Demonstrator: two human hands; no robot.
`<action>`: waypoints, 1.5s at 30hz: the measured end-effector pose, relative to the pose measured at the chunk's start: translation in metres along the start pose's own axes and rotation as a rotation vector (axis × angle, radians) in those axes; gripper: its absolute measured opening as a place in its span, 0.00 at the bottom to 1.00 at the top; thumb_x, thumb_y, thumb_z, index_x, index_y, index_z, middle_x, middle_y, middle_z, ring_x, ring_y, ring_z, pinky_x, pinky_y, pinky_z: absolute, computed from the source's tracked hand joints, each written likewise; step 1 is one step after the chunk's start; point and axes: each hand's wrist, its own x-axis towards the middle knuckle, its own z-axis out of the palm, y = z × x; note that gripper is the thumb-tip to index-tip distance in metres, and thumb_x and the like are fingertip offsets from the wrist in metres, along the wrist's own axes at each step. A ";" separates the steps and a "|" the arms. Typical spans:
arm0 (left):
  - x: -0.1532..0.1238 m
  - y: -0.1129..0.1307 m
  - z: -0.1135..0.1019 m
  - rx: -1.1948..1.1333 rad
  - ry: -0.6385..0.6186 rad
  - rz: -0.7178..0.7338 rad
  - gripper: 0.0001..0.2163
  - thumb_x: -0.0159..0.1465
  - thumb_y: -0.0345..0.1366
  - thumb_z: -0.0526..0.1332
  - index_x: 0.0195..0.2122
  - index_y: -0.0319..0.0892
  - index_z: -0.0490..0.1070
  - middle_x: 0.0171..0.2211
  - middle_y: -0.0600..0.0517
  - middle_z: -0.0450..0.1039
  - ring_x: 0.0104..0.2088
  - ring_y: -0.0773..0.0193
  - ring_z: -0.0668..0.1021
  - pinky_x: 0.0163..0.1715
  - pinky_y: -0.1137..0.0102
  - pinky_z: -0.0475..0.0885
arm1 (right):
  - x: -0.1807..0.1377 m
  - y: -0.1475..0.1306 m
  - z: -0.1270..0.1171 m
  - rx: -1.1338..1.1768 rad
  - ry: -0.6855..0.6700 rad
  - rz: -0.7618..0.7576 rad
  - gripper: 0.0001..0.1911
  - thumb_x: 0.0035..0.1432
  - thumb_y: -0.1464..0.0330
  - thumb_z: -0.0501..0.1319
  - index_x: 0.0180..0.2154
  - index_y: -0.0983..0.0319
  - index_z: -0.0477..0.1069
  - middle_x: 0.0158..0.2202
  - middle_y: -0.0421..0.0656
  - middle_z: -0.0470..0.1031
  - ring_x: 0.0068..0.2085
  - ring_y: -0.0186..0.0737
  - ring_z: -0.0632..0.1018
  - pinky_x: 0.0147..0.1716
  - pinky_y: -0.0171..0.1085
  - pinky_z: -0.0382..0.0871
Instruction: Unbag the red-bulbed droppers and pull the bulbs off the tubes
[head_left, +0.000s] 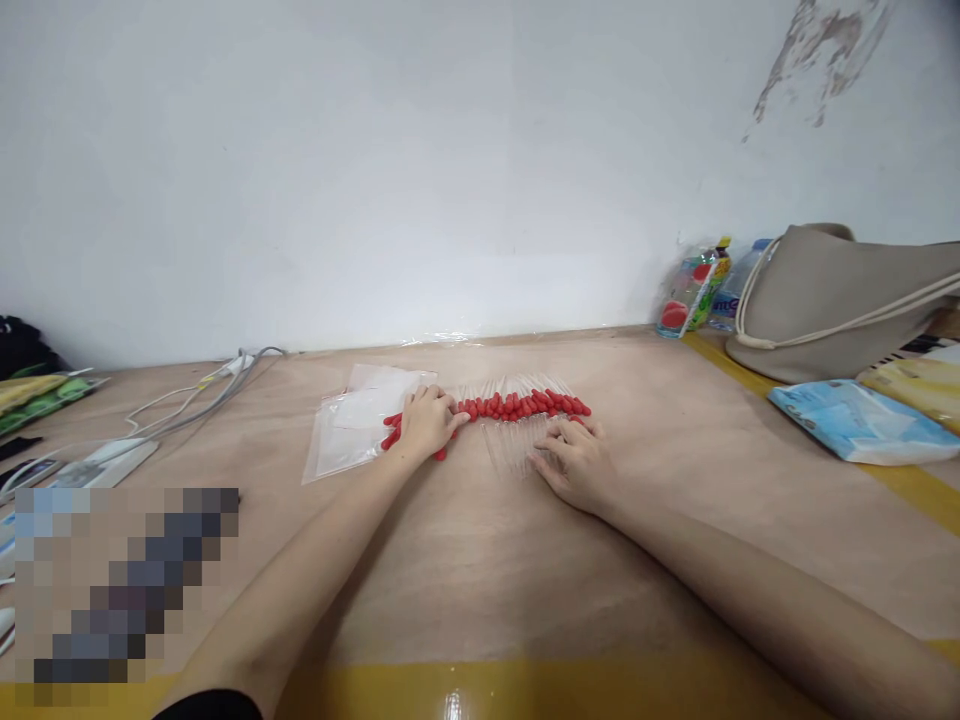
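A row of thin clear droppers with red bulbs (517, 405) lies across the middle of the table, their clear stems pointing both away from me and toward me. My left hand (429, 418) is closed over the left end of the row, with red bulbs showing on both sides of it. Its palm side is hidden, and the thumb reaches right against the bulbs. At the right end, my right hand (576, 462) rests with bent, parted fingers on the near clear stems (517, 448). Clear plastic bags (346, 432) lie flat just left of my left hand.
Cables (217, 385) and a power strip (112, 458) lie at the left, near a blurred-out dark patch (135, 590). Drink bottles (690, 290), a grey bag (840, 300) and a blue tissue pack (862, 420) stand or lie at the right. A white wall closes off the back.
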 end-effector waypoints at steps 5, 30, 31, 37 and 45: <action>-0.004 0.002 0.002 -0.074 0.102 -0.080 0.09 0.58 0.40 0.57 0.26 0.42 0.71 0.33 0.47 0.69 0.39 0.54 0.68 0.39 0.60 0.61 | 0.001 -0.003 0.002 0.015 -0.002 -0.007 0.09 0.56 0.65 0.57 0.30 0.60 0.73 0.32 0.42 0.71 0.33 0.34 0.69 0.38 0.39 0.51; -0.091 0.023 -0.018 -0.397 0.235 0.371 0.07 0.58 0.34 0.58 0.39 0.44 0.70 0.38 0.49 0.71 0.42 0.60 0.70 0.45 0.61 0.64 | 0.002 -0.018 0.008 0.227 -0.135 -0.310 0.12 0.60 0.68 0.53 0.41 0.61 0.72 0.45 0.43 0.74 0.55 0.43 0.66 0.56 0.51 0.56; -0.091 0.025 -0.018 -0.407 0.214 0.374 0.10 0.58 0.35 0.58 0.42 0.43 0.69 0.41 0.48 0.71 0.45 0.59 0.70 0.47 0.60 0.64 | 0.002 -0.019 0.009 0.245 -0.128 -0.313 0.11 0.60 0.69 0.53 0.41 0.62 0.72 0.44 0.43 0.74 0.55 0.43 0.66 0.56 0.51 0.56; -0.086 0.039 -0.007 -0.427 0.155 0.455 0.14 0.59 0.38 0.58 0.46 0.42 0.68 0.43 0.48 0.73 0.51 0.56 0.69 0.50 0.57 0.64 | 0.001 -0.022 0.016 0.309 -0.045 -0.391 0.11 0.58 0.71 0.54 0.43 0.65 0.70 0.45 0.46 0.74 0.54 0.44 0.67 0.54 0.47 0.63; -0.086 0.040 -0.007 -0.389 0.112 0.524 0.08 0.63 0.33 0.53 0.41 0.41 0.69 0.42 0.49 0.74 0.51 0.61 0.70 0.52 0.61 0.62 | -0.001 -0.023 0.016 0.367 0.001 -0.431 0.10 0.58 0.74 0.54 0.42 0.65 0.69 0.41 0.48 0.75 0.45 0.38 0.75 0.50 0.41 0.68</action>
